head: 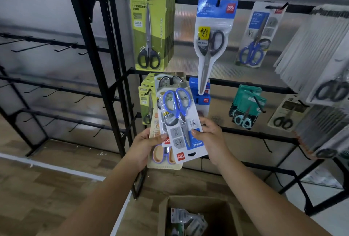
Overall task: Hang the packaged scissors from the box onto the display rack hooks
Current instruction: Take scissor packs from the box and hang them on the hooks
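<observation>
- The left hand point(146, 144) grips a fanned stack of packs point(164, 122) from their left edge, thumb pressed on the front near the bottom.
- The top pack, blue scissors point(176, 106) on a white card, is upside down, its hang slot at the lower end.
- The right hand point(209, 137) pinches that card's right edge, thumb on its face and fingers behind.
- Above, green packs point(151, 31) and a blue-topped pack point(212, 41) hang on rack point(245, 4) hooks.
- Below the arms, the box point(198, 217) holds what look like more packs, too blurred to tell.
</observation>
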Demonstrator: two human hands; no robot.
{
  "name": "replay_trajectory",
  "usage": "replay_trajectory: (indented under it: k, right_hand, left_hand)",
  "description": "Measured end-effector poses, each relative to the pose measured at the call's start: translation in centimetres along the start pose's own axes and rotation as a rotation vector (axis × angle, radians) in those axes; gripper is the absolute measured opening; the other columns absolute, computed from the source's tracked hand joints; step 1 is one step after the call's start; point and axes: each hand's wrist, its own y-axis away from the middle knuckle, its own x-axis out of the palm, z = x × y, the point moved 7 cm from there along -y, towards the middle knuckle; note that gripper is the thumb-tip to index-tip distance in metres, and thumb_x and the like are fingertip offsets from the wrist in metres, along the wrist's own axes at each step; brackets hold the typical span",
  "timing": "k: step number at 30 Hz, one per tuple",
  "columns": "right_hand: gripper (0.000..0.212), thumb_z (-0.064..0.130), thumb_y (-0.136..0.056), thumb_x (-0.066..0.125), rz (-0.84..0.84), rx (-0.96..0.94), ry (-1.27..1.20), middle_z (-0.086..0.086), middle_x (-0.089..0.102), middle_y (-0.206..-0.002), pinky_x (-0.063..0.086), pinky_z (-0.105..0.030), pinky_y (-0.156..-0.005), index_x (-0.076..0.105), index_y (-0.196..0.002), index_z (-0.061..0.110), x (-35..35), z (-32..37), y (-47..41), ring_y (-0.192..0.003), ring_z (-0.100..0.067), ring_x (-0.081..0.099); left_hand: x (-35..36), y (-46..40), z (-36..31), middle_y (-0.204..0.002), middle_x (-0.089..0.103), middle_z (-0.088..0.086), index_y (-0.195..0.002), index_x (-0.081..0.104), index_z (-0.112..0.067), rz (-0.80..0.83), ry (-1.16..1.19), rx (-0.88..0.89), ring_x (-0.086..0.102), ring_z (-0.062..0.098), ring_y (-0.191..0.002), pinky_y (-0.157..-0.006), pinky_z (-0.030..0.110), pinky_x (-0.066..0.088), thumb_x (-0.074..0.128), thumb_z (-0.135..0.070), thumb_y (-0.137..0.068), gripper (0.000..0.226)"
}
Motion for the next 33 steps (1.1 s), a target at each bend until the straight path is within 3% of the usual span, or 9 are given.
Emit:
replay_trajectory:
  k: [6, 12, 16, 20, 23, 25, 27, 29, 33]
  right_hand:
    - [0.020, -0.002, -0.086, 0.060, 0.002, 0.068, 0.026, 0.001, 0.071, -0.084, 0.054, -0.032, -0.068, 0.066, -0.096, 0.015, 0.1, -0.8, -0.2, -0.074, -0.017, 0.067]
    - [0.029, -0.003, -0.088, 0.058, 0.124, 0.045, 0.256, 0.002, 0.067, -0.091, 0.052, -0.024, -0.068, 0.063, -0.088, 0.025, -1.5, 0.3, -0.1, -0.074, -0.009, 0.063]
    - [0.032, -0.001, -0.086, 0.061, 0.220, 0.048, 0.496, 0.002, 0.066, -0.098, 0.049, -0.012, -0.059, 0.065, -0.111, 0.018, -1.4, 1.1, -0.4, -0.068, 0.000, 0.062]
    - [0.039, 0.012, -0.081, 0.071, 0.098, -0.074, 0.687, -0.003, 0.068, -0.112, 0.052, -0.025, -0.074, 0.064, -0.120, 0.015, -2.3, 4.5, -1.7, -0.086, -0.012, 0.065]
    - [0.048, 0.025, -0.080, 0.073, -0.126, -0.262, 0.765, -0.005, 0.063, -0.121, 0.049, -0.037, -0.091, 0.059, -0.125, 0.015, -3.2, 7.1, -1.9, -0.106, -0.020, 0.061]
    - [0.073, 0.029, -0.080, 0.073, -0.312, -0.220, 0.570, -0.009, 0.046, -0.139, 0.042, -0.043, -0.100, 0.037, -0.142, 0.017, -4.7, 6.9, -1.4, -0.125, -0.025, 0.048]
    - [0.085, 0.035, -0.077, 0.073, -0.327, 0.079, 0.066, -0.013, 0.040, -0.143, 0.044, -0.048, -0.096, 0.027, -0.145, 0.018, -5.7, 4.2, -0.8, -0.121, -0.029, 0.049]
    - [0.062, 0.038, -0.072, 0.071, -0.118, 0.364, -0.327, -0.017, 0.059, -0.115, 0.052, -0.043, -0.076, 0.049, -0.124, 0.015, -4.2, 1.8, 0.5, -0.092, -0.028, 0.065]
    - [0.025, 0.021, -0.074, 0.068, -0.013, 0.284, -0.425, -0.005, 0.074, -0.080, 0.054, -0.035, -0.070, 0.059, -0.096, 0.016, -2.8, 1.4, 0.7, -0.074, -0.019, 0.070]
  left_hand:
    - [0.6, 0.0, -0.6, -0.097, 0.072, 0.011, -0.111, 0.062, -0.004, -0.092, 0.028, 0.070, 0.070, 0.026, -0.084, -0.073, 0.037, 0.059, 0.058, 0.006, -0.083, 0.029]
    - [-2.0, -0.7, -2.4, -0.109, 0.068, 0.011, -0.118, 0.059, -0.010, -0.181, 0.151, 0.114, 0.066, 0.025, -0.095, -0.085, 0.043, 0.054, 0.051, -0.036, -0.088, 0.040]
    - [-2.4, -1.4, -3.6, -0.088, 0.075, 0.000, -0.098, 0.067, -0.018, -0.142, 0.111, 0.146, 0.072, 0.015, -0.078, -0.060, 0.029, 0.058, 0.053, -0.043, -0.079, 0.035]
    - [-1.4, -1.6, -3.6, -0.088, 0.075, 0.004, -0.085, 0.078, -0.020, -0.010, 0.050, 0.135, 0.072, 0.018, -0.078, -0.061, 0.026, 0.056, 0.065, -0.015, -0.072, 0.019]
    - [-0.6, -1.6, -4.1, -0.091, 0.075, 0.005, -0.089, 0.077, -0.019, -0.019, 0.082, 0.164, 0.072, 0.019, -0.080, -0.062, 0.027, 0.057, 0.066, -0.014, -0.072, 0.021]
    - [-0.2, -1.6, -4.2, -0.095, 0.074, 0.005, -0.101, 0.070, -0.016, -0.054, 0.150, 0.184, 0.072, 0.019, -0.082, -0.061, 0.028, 0.057, 0.066, -0.016, -0.073, 0.029]
    - [0.3, -1.8, -4.0, -0.101, 0.073, 0.005, -0.114, 0.063, -0.017, -0.081, 0.202, 0.169, 0.072, 0.020, -0.085, -0.060, 0.030, 0.057, 0.065, -0.021, -0.073, 0.041]
    - [1.2, -2.0, -3.6, -0.110, 0.071, 0.006, -0.124, 0.058, -0.020, -0.067, 0.233, 0.134, 0.070, 0.021, -0.090, -0.061, 0.035, 0.058, 0.063, -0.027, -0.075, 0.050]
    - [4.2, -2.6, -2.2, -0.128, 0.059, 0.015, -0.135, 0.048, -0.013, -0.008, 0.273, 0.026, 0.059, 0.031, -0.112, -0.076, 0.042, 0.057, 0.060, -0.025, -0.074, 0.064]
